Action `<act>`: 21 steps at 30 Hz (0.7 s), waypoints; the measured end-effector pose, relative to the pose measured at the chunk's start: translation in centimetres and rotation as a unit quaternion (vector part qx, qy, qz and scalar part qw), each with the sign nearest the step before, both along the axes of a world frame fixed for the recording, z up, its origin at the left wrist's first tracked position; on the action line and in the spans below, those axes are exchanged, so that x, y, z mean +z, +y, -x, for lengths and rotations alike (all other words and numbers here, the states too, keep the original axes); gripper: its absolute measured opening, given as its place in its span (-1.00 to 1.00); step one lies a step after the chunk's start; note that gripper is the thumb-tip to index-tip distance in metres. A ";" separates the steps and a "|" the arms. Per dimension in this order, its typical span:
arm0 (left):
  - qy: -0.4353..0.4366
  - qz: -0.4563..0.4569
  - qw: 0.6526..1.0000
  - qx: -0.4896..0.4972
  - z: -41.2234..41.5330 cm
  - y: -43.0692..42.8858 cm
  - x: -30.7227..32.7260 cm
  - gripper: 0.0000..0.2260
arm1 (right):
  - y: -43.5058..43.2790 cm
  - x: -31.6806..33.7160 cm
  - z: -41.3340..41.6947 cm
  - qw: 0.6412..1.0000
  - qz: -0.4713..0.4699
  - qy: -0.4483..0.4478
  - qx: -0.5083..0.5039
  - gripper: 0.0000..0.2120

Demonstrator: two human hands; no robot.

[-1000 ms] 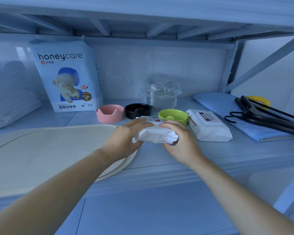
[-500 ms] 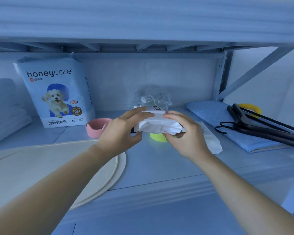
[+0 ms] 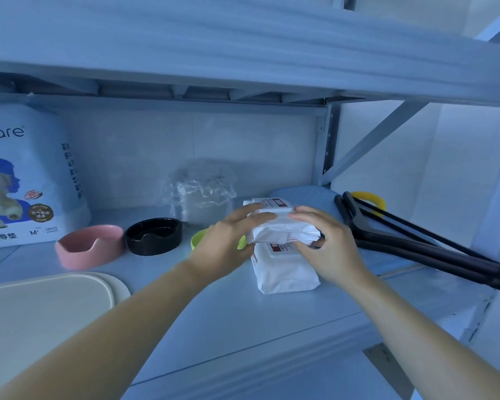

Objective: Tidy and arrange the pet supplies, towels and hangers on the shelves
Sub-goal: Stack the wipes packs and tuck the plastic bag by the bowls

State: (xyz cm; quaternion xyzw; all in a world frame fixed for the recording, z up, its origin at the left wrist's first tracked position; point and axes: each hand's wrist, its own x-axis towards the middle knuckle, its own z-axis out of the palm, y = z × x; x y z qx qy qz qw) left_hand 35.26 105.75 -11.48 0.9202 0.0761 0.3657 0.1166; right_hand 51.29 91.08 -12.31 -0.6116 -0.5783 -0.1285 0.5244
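Note:
Both hands hold a white wipes pack point(image 3: 280, 226) just above a second white wipes pack point(image 3: 283, 269) lying on the shelf point(image 3: 243, 319). My left hand point(image 3: 228, 241) grips its left end, my right hand point(image 3: 326, 246) its right end. A green bowl point(image 3: 198, 239) is mostly hidden behind my left hand. A black bowl point(image 3: 153, 236) and a pink bowl point(image 3: 90, 249) stand to the left. Black hangers point(image 3: 416, 243) lie at the right on a blue pad point(image 3: 303, 194).
A honeycare pet pad bag point(image 3: 26, 180) stands at the back left. A crumpled clear plastic wrap point(image 3: 199, 194) sits at the back centre. A cream oval mat point(image 3: 41, 319) covers the front left. A yellow ring point(image 3: 370, 197) lies behind the hangers. An upper shelf point(image 3: 243, 53) hangs overhead.
Both hands carried the held wipes pack to the right, from in front of the green bowl to above the second pack. The view shifted right.

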 end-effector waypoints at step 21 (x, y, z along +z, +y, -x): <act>-0.020 0.061 0.995 -0.070 -1.4 -1.4 -5.2 -0.34 | -0.4 -5.8 -0.4 0.999 0.017 0.031 0.031 -0.36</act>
